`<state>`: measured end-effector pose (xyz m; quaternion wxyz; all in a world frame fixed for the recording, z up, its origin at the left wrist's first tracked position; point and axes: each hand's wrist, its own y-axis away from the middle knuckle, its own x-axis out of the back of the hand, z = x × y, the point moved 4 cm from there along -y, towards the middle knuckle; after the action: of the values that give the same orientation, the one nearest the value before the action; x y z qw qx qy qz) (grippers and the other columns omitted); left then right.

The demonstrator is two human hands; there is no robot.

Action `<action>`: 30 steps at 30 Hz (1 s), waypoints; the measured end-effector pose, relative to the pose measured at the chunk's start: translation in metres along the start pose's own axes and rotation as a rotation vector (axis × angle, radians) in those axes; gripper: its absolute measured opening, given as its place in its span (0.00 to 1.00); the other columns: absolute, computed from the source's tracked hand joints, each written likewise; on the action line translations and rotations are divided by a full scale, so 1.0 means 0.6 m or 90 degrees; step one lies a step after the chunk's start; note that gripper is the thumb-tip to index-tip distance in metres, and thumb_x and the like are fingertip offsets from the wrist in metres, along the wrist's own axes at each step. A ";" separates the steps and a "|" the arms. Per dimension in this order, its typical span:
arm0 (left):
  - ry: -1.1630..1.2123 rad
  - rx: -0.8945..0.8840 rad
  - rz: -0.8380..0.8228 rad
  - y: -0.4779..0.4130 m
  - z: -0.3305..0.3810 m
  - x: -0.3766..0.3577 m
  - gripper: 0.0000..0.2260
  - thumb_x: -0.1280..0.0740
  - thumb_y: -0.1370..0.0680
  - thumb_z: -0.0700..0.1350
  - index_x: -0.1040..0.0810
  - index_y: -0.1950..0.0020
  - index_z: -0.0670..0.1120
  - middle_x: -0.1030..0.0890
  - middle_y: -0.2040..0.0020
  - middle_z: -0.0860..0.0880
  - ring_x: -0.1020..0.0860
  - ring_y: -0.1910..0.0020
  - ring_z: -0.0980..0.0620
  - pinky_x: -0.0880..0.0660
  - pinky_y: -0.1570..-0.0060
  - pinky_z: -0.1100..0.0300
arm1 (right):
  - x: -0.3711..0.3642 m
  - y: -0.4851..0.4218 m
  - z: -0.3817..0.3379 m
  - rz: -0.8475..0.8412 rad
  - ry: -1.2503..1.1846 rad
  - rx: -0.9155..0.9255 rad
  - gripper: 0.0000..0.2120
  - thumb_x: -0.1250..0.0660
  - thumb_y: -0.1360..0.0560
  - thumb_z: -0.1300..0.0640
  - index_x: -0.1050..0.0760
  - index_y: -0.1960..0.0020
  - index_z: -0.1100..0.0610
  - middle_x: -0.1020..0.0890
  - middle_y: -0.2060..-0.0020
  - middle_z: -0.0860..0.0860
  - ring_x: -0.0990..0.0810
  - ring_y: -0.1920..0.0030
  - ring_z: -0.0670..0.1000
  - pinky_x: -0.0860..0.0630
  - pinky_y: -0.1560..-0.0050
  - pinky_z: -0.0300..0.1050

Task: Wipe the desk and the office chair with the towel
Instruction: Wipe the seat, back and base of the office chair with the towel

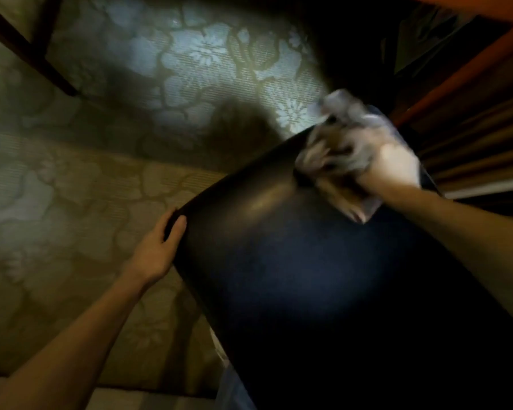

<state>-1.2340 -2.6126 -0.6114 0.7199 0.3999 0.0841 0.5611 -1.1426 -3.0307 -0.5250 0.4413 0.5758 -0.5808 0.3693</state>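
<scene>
Towel (335,149) bunched in the upper right of the frame, under and around the right hand (388,167), pressed onto the top edge of the office chair (293,276). Right hand closed over the cloth, fingers buried in its folds, forearm running off toward the right edge. Part of the towel sticking up above the knuckles, another flap hanging below the wrist toward the centre of the frame, lying on the dark surface.

Towel pale grey-white with brownish patches, crumpled, heavily blurred; weave and edges not readable.

Left hand (160,247) at centre left, gripping the chair's left edge: thumb on the near face, fingers wrapped round the rim and mostly hidden behind it. Half curled, holding nothing but the chair.

Office chair filling the lower right half of the frame, a broad black panel with a curved top rim, smooth and slightly glossy, a faint highlight near the towel and a dull bluish sheen lower down.

Behind, across the left and upper part of the frame, floral-patterned carpet (131,99), brightly lit in the upper centre. Reddish wooden furniture (486,48) at the upper right corner.
</scene>
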 end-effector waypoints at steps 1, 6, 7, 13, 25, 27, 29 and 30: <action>0.052 0.011 0.016 0.005 -0.008 -0.001 0.29 0.42 0.19 0.65 0.35 0.20 0.56 0.28 0.27 0.54 0.30 0.28 0.52 0.29 0.32 0.56 | 0.016 -0.013 0.027 0.041 -0.027 -0.146 0.27 0.28 0.23 0.45 0.29 0.27 0.49 0.24 0.30 0.56 0.24 0.32 0.62 0.27 0.32 0.54; 0.161 0.083 0.048 0.012 -0.006 -0.017 0.23 0.42 0.15 0.58 0.36 0.21 0.53 0.27 0.28 0.49 0.28 0.31 0.47 0.28 0.31 0.47 | -0.036 0.010 -0.094 0.076 -0.006 -0.328 0.33 0.29 0.27 0.46 0.31 0.25 0.55 0.28 0.29 0.61 0.32 0.26 0.64 0.35 0.26 0.63; 0.180 0.106 0.045 0.016 -0.010 -0.021 0.23 0.43 0.15 0.59 0.36 0.21 0.54 0.26 0.29 0.49 0.27 0.31 0.46 0.28 0.31 0.43 | -0.065 0.038 -0.152 0.028 -0.020 -0.262 0.33 0.27 0.30 0.46 0.27 0.28 0.56 0.26 0.31 0.61 0.30 0.28 0.65 0.33 0.27 0.64; 0.543 0.292 0.090 0.039 -0.049 -0.035 0.18 0.50 0.12 0.48 0.22 0.43 0.42 0.13 0.58 0.52 0.15 0.61 0.58 0.18 0.58 0.62 | -0.182 0.224 -0.414 -0.221 -0.029 0.317 0.31 0.22 0.35 0.39 0.19 0.37 0.54 0.21 0.35 0.59 0.25 0.32 0.64 0.38 0.26 0.69; 0.335 0.259 0.013 -0.013 0.000 -0.029 0.32 0.57 0.19 0.71 0.23 0.33 0.55 0.17 0.40 0.47 0.20 0.39 0.43 0.29 0.33 0.39 | 0.006 0.120 0.041 0.174 -0.034 -0.511 0.36 0.39 0.30 0.38 0.29 0.26 0.55 0.25 0.32 0.62 0.25 0.33 0.67 0.28 0.34 0.60; 0.298 0.265 0.059 -0.017 -0.001 -0.030 0.27 0.53 0.15 0.64 0.23 0.35 0.50 0.20 0.37 0.42 0.22 0.38 0.39 0.29 0.33 0.37 | -0.036 0.168 -0.078 0.133 -0.121 -0.368 0.32 0.35 0.32 0.38 0.24 0.31 0.51 0.22 0.34 0.56 0.23 0.34 0.64 0.26 0.34 0.59; 0.279 0.287 0.132 -0.009 -0.016 -0.032 0.22 0.50 0.13 0.57 0.25 0.34 0.44 0.23 0.34 0.37 0.24 0.37 0.36 0.29 0.32 0.37 | -0.088 0.234 -0.204 -0.044 -0.120 -0.126 0.32 0.28 0.35 0.38 0.24 0.33 0.47 0.23 0.35 0.54 0.25 0.33 0.62 0.27 0.32 0.64; 0.276 0.306 0.166 0.002 -0.018 -0.030 0.21 0.50 0.13 0.55 0.26 0.34 0.42 0.24 0.34 0.36 0.24 0.39 0.37 0.28 0.35 0.41 | -0.102 0.258 -0.242 -0.118 -0.102 -0.008 0.33 0.28 0.33 0.37 0.25 0.31 0.47 0.24 0.33 0.55 0.27 0.29 0.62 0.32 0.28 0.67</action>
<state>-1.2476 -2.6233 -0.6238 0.4932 0.4368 0.3129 0.6842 -1.2870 -2.8635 -0.5208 0.4291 0.6518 -0.5610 0.2761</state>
